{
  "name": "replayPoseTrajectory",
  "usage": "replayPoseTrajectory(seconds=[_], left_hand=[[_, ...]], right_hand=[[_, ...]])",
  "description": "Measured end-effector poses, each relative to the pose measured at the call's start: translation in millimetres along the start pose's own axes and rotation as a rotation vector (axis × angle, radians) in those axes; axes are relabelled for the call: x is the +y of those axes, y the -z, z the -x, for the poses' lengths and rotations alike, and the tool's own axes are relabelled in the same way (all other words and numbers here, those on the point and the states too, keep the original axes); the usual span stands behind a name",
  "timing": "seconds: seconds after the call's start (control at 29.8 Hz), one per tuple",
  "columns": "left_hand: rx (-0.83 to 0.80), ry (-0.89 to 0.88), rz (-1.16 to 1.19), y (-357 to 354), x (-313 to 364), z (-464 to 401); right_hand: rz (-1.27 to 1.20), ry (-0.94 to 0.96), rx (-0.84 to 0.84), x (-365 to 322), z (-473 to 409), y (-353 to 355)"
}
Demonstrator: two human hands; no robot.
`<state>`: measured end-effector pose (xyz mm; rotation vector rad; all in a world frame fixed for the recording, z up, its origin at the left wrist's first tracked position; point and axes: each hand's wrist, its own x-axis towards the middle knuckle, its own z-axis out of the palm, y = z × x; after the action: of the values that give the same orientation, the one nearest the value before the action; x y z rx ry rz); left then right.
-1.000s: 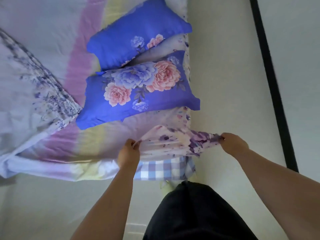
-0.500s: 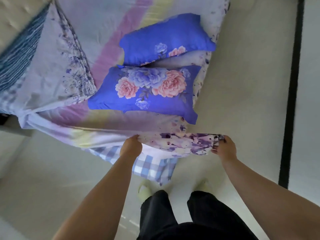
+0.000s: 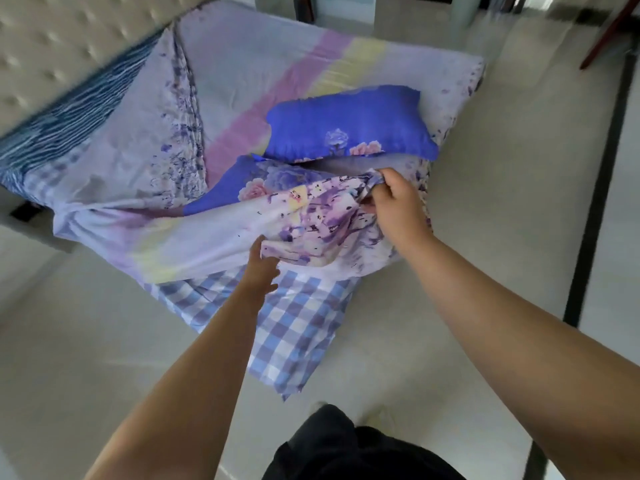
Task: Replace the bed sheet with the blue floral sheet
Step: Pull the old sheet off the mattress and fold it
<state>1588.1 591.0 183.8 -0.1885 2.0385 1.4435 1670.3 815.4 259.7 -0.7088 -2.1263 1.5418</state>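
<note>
- The right hand (image 3: 394, 206) grips a bunched corner of the pastel sheet (image 3: 242, 81), which half a second ago was stretched flat along the bed edge and is now lifted over the nearer blue pillow (image 3: 239, 181).
- The left hand (image 3: 259, 268), which pinched the edge before, now seems to lie open under the fold at 6 o'clock.
- The old sheet is coming off; the checkered layer (image 3: 294, 327) is exposed.
- No blue floral sheet is visible, only matching pillows at 1 o'clock.
</note>
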Motion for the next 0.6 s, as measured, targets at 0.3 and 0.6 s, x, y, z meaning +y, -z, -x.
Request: replayPoseTrajectory(seconds=[0.3, 0.6], left_hand=[[-0.487, 0.267, 0.754, -52.4, 59.9, -24.4], [0.072, -0.201, 0.468, -56.8, 169.1, -149.9]], right_hand=[[0.262, 0.030, -0.291, 2.1, -44.5, -40.3], [0.434, 0.283, -0.328, 32.2, -143.6, -63.2]])
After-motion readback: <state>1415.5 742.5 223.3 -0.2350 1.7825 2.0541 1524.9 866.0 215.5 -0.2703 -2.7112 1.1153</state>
